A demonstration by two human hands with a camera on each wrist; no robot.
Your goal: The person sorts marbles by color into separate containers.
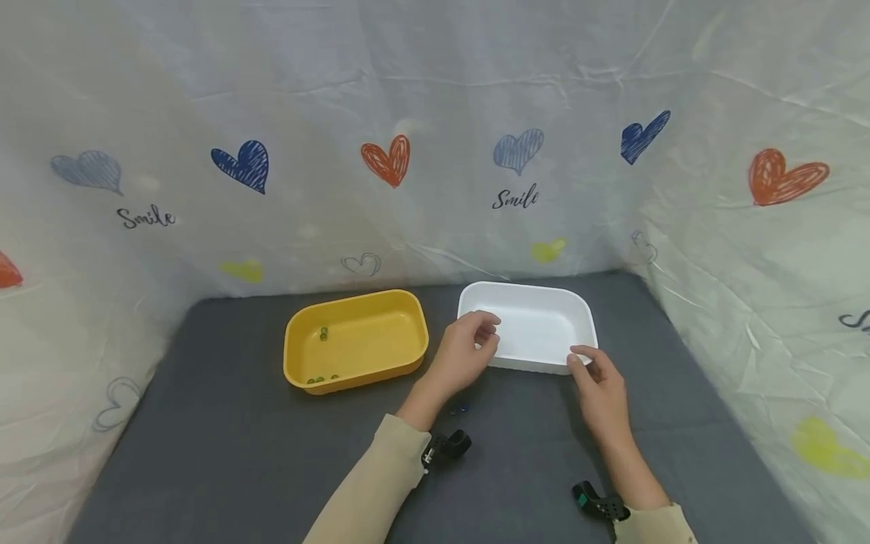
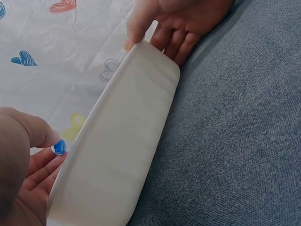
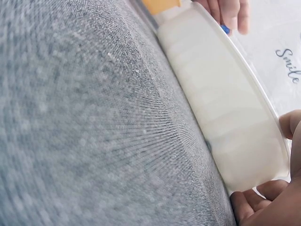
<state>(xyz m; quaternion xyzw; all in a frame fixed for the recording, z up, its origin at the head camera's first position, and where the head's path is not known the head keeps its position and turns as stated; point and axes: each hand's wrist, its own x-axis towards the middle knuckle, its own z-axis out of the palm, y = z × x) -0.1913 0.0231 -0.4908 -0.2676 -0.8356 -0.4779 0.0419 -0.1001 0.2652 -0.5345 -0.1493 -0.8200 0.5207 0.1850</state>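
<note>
My left hand (image 1: 465, 349) is over the left front part of a white tray (image 1: 537, 321) and pinches a blue glass marble (image 2: 59, 147) between thumb and fingers. The marble is also visible as a blue spot (image 3: 225, 29) in the right wrist view, by the tray's rim. With thumb on the rim and fingers round the outside, my right hand (image 1: 601, 393) grips the tray's right front corner. Below the left hand, a few small dark blue marbles (image 1: 464, 409) lie on the dark grey cloth, partly hard to make out.
A yellow tray (image 1: 367, 332) stands to the left of the white one, with several green marbles (image 1: 323, 333) inside. Grey cloth (image 1: 231, 453) covers the table. A white curtain (image 1: 435, 91) printed with hearts hangs behind and along the sides.
</note>
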